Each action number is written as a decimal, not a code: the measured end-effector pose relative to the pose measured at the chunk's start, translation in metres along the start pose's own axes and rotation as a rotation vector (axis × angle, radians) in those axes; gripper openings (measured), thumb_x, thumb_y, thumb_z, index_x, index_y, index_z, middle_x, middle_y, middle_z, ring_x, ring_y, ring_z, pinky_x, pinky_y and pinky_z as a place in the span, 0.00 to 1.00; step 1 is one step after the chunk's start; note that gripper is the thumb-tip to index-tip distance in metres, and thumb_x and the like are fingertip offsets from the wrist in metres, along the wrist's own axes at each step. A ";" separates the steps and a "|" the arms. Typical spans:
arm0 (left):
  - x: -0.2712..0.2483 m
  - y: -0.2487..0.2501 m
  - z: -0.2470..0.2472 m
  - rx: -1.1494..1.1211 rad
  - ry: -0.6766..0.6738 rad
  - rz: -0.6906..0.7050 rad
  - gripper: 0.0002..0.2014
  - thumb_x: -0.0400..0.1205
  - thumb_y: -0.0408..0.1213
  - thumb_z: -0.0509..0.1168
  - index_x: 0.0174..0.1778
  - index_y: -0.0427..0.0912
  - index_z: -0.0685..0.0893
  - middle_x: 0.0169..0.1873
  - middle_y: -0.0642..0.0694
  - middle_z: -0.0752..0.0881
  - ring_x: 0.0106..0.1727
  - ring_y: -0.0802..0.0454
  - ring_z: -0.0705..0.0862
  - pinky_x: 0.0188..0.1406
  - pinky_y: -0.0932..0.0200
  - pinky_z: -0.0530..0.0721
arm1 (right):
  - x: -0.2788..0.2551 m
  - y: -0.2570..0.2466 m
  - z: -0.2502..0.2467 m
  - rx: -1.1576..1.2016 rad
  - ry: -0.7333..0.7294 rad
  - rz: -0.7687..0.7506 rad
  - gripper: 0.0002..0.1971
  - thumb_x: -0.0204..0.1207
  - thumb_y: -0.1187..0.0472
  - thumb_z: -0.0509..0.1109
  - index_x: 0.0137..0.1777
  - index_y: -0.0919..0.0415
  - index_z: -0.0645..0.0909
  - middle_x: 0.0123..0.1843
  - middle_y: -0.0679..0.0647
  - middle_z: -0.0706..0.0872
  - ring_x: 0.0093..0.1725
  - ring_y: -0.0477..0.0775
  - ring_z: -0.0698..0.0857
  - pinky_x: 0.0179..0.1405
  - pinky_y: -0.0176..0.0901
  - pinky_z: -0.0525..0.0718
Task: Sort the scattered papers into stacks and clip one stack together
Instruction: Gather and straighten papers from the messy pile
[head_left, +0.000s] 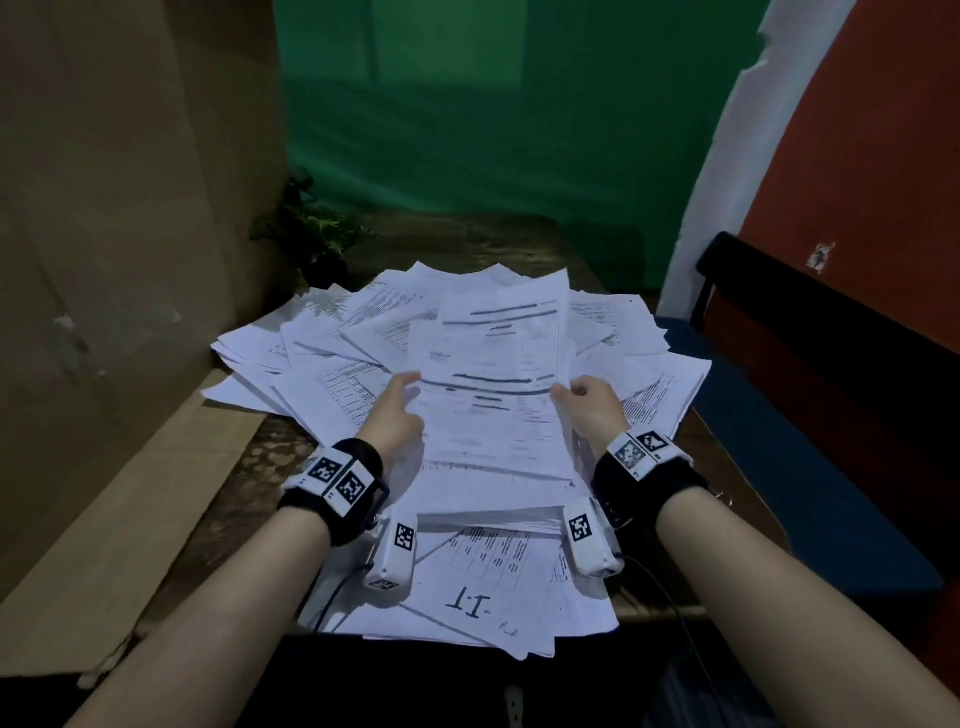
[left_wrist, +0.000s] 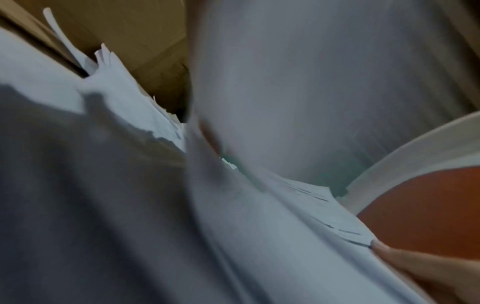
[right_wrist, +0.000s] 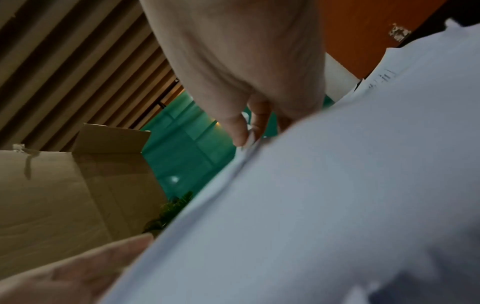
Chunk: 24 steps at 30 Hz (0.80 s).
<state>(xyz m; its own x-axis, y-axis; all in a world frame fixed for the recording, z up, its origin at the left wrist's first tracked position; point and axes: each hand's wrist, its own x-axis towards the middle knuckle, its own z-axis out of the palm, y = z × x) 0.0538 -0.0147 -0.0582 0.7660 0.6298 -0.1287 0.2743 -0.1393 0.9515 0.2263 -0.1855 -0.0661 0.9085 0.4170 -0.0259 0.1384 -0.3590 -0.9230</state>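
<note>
A thick bundle of printed papers (head_left: 493, 395) is lifted slightly over a wide heap of scattered sheets (head_left: 322, 358) on the table. My left hand (head_left: 408, 389) holds the bundle's left edge, thumb on top. My right hand (head_left: 566, 392) pinches its right edge with curled fingers. In the right wrist view the fingertips (right_wrist: 244, 135) of the right hand nip the paper edge (right_wrist: 337, 185). The left wrist view is blurred and shows mostly sheets (left_wrist: 285, 216). More sheets (head_left: 478, 587), one with handwriting, lie near the front edge under my wrists. No clip shows in any view.
The papers lie on a dark wooden table (head_left: 244, 467). A large cardboard box (head_left: 104, 260) stands against its left side, with a small plant (head_left: 311, 234) behind the heap. A blue seat (head_left: 810, 467) and an orange wall (head_left: 857, 156) close off the right.
</note>
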 end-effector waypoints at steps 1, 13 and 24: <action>0.001 -0.003 -0.002 0.047 -0.030 -0.027 0.33 0.82 0.16 0.50 0.81 0.46 0.59 0.82 0.44 0.61 0.78 0.51 0.68 0.43 0.63 0.79 | 0.002 0.001 -0.003 -0.020 0.029 0.011 0.20 0.83 0.56 0.64 0.31 0.57 0.62 0.28 0.50 0.65 0.28 0.52 0.66 0.29 0.44 0.62; 0.037 -0.029 -0.081 -0.145 0.613 -0.373 0.41 0.65 0.39 0.72 0.75 0.37 0.66 0.72 0.33 0.71 0.67 0.34 0.76 0.65 0.40 0.79 | 0.010 0.015 0.000 -0.175 -0.212 0.277 0.44 0.79 0.54 0.72 0.81 0.76 0.49 0.70 0.69 0.74 0.65 0.64 0.78 0.49 0.45 0.77; 0.037 -0.024 -0.078 0.140 0.326 -0.102 0.10 0.83 0.29 0.63 0.55 0.26 0.83 0.52 0.30 0.86 0.54 0.36 0.85 0.54 0.46 0.81 | 0.015 0.024 0.003 -0.278 -0.285 0.241 0.24 0.70 0.60 0.77 0.63 0.70 0.76 0.55 0.63 0.86 0.52 0.60 0.86 0.38 0.41 0.83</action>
<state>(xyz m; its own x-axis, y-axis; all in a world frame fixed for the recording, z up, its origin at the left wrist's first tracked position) 0.0296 0.0718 -0.0642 0.5111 0.8532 -0.1039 0.4341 -0.1519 0.8880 0.2422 -0.1852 -0.0894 0.7887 0.4928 -0.3675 0.0719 -0.6677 -0.7409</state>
